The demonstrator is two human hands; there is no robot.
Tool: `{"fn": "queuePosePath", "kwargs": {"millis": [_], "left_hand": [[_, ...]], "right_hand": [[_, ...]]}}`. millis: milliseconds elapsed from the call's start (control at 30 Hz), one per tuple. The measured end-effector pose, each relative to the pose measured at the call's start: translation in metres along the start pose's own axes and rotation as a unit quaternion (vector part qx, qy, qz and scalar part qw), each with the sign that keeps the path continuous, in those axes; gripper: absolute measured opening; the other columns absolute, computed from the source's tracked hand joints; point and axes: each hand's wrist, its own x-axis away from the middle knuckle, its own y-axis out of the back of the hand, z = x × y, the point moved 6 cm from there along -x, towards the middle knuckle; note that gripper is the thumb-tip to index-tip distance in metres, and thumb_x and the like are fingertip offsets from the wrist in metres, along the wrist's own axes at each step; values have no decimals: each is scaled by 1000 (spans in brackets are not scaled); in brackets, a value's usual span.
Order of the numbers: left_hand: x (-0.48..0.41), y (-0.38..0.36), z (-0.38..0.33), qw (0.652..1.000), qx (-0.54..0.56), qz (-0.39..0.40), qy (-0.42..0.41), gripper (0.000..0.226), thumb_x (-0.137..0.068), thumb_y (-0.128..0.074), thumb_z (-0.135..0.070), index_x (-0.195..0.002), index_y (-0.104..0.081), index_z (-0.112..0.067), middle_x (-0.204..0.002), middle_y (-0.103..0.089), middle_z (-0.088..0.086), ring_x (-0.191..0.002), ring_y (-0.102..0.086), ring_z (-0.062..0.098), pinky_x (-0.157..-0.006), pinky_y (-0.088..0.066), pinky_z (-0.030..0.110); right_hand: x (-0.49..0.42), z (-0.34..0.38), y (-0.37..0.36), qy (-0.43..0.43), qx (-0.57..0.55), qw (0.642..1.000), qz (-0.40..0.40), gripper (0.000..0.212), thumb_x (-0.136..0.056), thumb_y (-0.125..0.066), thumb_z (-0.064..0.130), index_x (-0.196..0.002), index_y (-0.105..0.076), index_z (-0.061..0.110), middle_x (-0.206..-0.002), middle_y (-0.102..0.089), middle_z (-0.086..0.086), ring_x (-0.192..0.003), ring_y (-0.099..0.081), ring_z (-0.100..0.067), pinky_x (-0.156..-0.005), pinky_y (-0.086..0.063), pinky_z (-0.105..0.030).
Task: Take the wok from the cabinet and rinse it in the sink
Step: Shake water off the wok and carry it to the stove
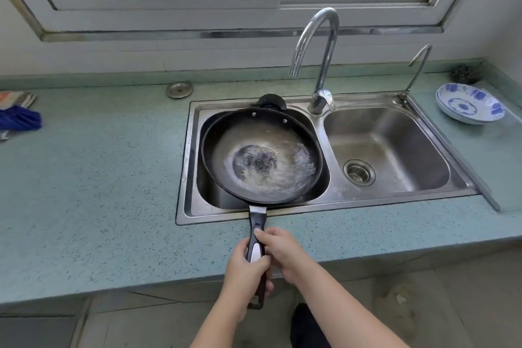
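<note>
Water (282, 169) lies in a shallow, rippled pool across the bottom of the wok (262, 133), which sits in the left basin (203, 195) of the double steel sink (395, 198), straight ahead of your fingers (261, 263). A short black grip (272, 101) shows at the wok's far rim. The long black handle (257, 222) runs back over the sink's front lip and across the green speckled surface (99, 192) towards you, and both of your hands are on it. Your left hand (245, 271) is wrapped round the nearer part of the handle, fingers clenched about it, and the loop at the handle's end shows just below that hand. Your right hand (282, 248) grasps the handle just ahead of the left, one fingertip pressed on its top and the rest curled round its side. Beyond your fingers and to their right, a tall chrome faucet (322, 56) stands at the divide between the basins, its spout arching to the left. The right basin (409, 133) holds a strainer drain (359, 172), and a thin second tap (418, 68) rises at the sink's far right corner. Far to the right of your fingers are stacked blue-and-white plates (470, 104), with a steel scouring ball (463, 74) behind them. Beyond and left lies a round metal sink plug (179, 89), and at the far left a blue cloth (19, 119).
</note>
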Motion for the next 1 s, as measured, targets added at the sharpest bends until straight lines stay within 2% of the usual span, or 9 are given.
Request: {"fn": "queuePosePath", "kwargs": {"millis": [100,233,367,500,567,667,867,933,1000], "left_hand": [[-3,-5,-2,999,-39,6,1,13,-81,-56,-8,-90,-54,-16,-46,-56,2,-32,-52,18,-40,-44,24],[-5,-14,-10,990,-141,-14,-4,15,-78,-55,-20,-93,-54,-17,-64,-64,4,-35,-58,18,-44,-46,25],[-2,-18,-8,998,-56,-23,7,10,-77,-58,-11,-86,-58,-11,-54,-58,6,-30,-51,17,-38,-40,22],[2,-24,0,993,87,52,57,7,-83,-53,-1,-85,-55,-8,-41,-47,3,-29,-41,16,-36,-35,18],[4,-25,2,983,138,86,83,13,-85,-47,1,-79,-50,-11,-40,-43,0,-28,-37,13,-36,-31,15],[7,-27,0,969,192,121,96,19,-83,-39,4,-83,-48,-12,-42,-40,-1,-28,-34,11,-35,-29,15],[9,-27,-2,950,253,153,103,21,-84,-34,5,-87,-44,-14,-41,-37,-3,-26,-33,8,-33,-30,14],[10,-28,-4,939,276,171,110,18,-82,-37,3,-78,-42,-14,-40,-36,-5,-26,-32,7,-32,-30,14],[13,-32,-7,922,312,197,120,14,-71,-44,-3,-65,-37,-13,-37,-35,-5,-24,-32,6,-31,-30,14]], "right_hand": [[1,3,7,17,42,998,-45,30,-90,-56,19,-63,-43,14,-61,-51,-7,-53,-48,-14,-48,-36,-25],[5,9,16,33,104,992,-68,38,-90,-57,22,-57,-39,16,-51,-44,0,-44,-40,-9,-35,-28,-15],[6,13,23,38,132,989,-62,38,-87,-60,24,-56,-40,16,-52,-45,0,-45,-40,-10,-40,-30,-20],[4,16,32,47,190,977,-84,31,-78,-68,29,-63,-44,17,-54,-51,1,-48,-46,-12,-48,-38,-25],[5,24,34,65,214,971,-79,34,-77,-70,30,-62,-42,17,-52,-52,1,-44,-48,-11,-45,-39,-21],[7,32,39,87,173,979,-59,29,-83,-66,26,-68,-45,15,-57,-56,1,-46,-48,-7,-42,-36,-15],[3,13,35,28,11,999,20,17,-90,-56,27,-77,-59,17,-61,-60,6,-68,-55,-11,-66,-42,-24],[-1,6,27,-2,-110,991,83,22,-81,-60,30,-86,-63,9,-77,-66,-6,-77,-62,-20,-75,-49,-30],[0,7,11,-30,-243,957,159,40,-68,-73,30,-94,-65,1,-93,-71,-14,-85,-69,-26,-76,-55,-36]]}}
